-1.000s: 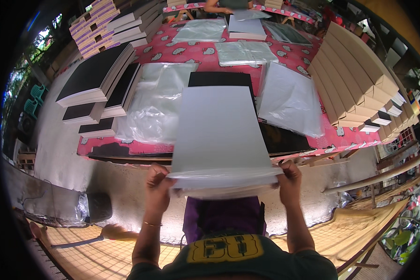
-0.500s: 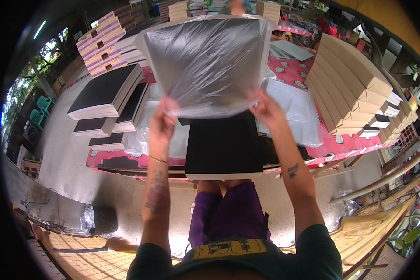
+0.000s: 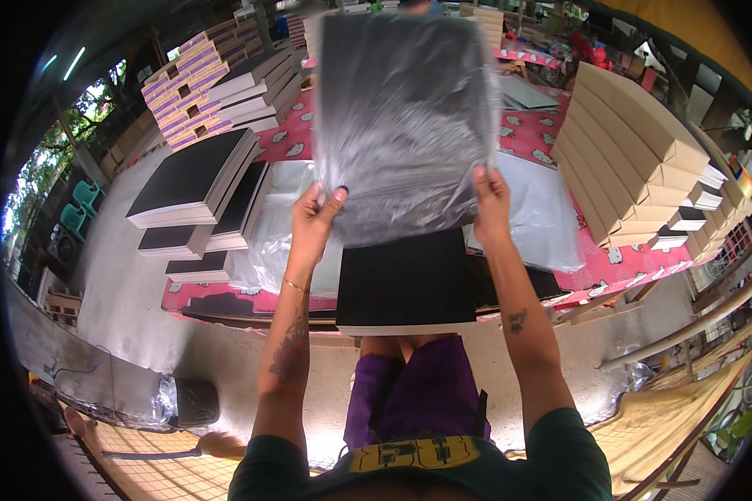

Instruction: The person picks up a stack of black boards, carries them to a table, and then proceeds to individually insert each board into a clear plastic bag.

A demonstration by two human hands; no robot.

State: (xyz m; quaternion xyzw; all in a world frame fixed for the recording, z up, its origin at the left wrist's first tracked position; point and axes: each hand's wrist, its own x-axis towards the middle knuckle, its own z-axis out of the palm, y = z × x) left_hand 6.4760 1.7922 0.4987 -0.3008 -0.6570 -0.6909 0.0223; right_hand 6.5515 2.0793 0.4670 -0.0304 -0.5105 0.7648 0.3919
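1. Head view: a worker raises a clear plastic bag [image 3: 405, 117] in front of the camera, the left hand [image 3: 316, 219] in a pinching grip on its lower left edge.
2. Right hand [image 3: 490, 200] grips the lower right edge.
3. Below the bag, a black-covered book [image 3: 405, 280] lies at the near edge of the counter [image 3: 597, 267], beside stacks of books [image 3: 194, 179].

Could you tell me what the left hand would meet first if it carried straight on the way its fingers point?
Probably only the clear plastic bag that the left hand already grips; depth beyond is unclear.
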